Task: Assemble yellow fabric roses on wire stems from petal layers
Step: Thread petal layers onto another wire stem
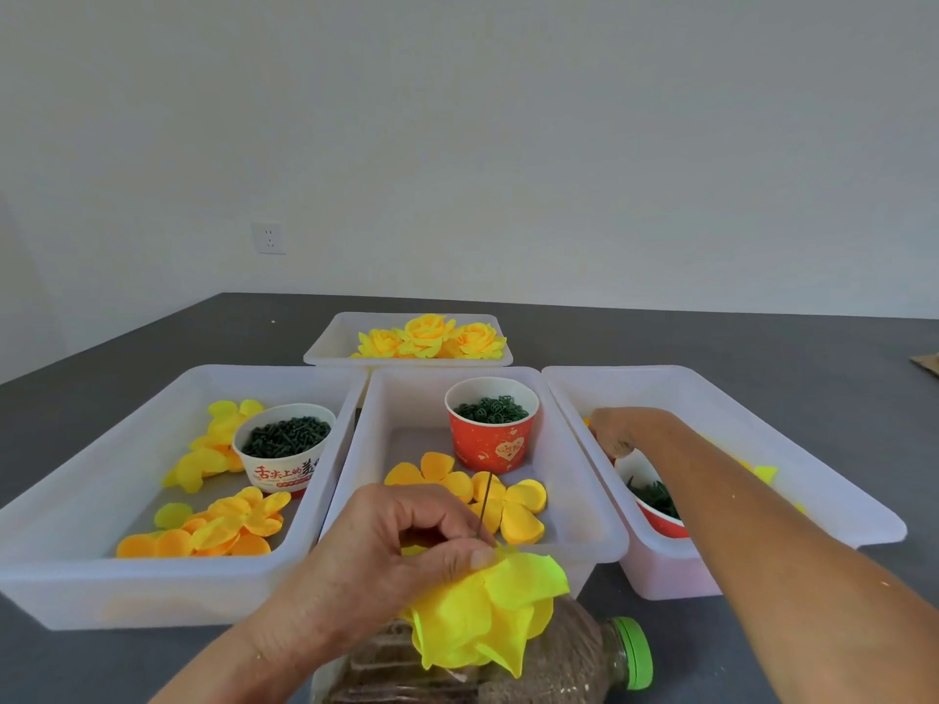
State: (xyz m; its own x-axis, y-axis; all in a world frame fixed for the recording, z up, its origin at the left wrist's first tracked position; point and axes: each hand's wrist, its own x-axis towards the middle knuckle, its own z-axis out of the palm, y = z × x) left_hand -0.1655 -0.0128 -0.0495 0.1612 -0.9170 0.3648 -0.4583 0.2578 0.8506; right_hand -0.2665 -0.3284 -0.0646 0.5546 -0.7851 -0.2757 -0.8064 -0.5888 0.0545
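Note:
My left hand (406,541) pinches a partly built yellow fabric rose (488,617), head down, with its thin wire stem (484,505) pointing up between thumb and fingers. It sits in front of the middle bin (594,505), where loose yellow-orange petal layers (518,505) lie. My right hand (625,429) reaches into the right bin (838,500), fingers pointing down at the bin's left side; what they touch is hidden. Finished yellow roses (432,337) lie in the back bin.
The left bin (66,495) holds petal layers and a white cup (282,444) of dark green parts. A red cup (490,424) of green parts stands in the middle bin, a red bowl (655,500) in the right one. A green-capped bottle (584,658) lies in front.

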